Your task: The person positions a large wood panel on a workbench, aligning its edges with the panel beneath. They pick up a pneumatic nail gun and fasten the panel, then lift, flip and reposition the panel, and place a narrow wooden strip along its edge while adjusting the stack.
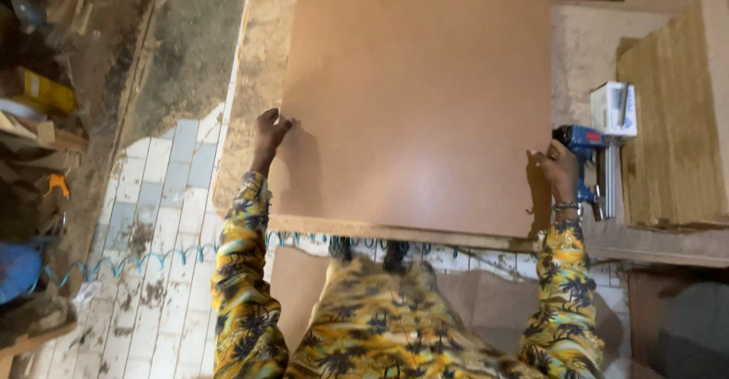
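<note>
Table (254, 67): it is carrying the big brown board, its rough chipboard top showing along the board's left edge.
Brown board (414, 98): it is lying flat on the table in front of me, its near edge overhanging slightly toward my body.
Chipboard stack (672, 121): it is sitting to the right of the board, well apart from it.
Blue coiled hose (152, 261): it is trailing over the tiled floor, left of and below the board's near edge.
Blue nail gun (588, 166): it is lying just beside the board's right edge, behind my right hand.
White box (613, 108): it is resting just above the nail gun, right of the board.
Left hand (267, 132): my fingers are pressing, partly spread, against the board's left edge.
Right hand (558, 170): my fingers are curling around the board's right edge, gripping it.
</note>
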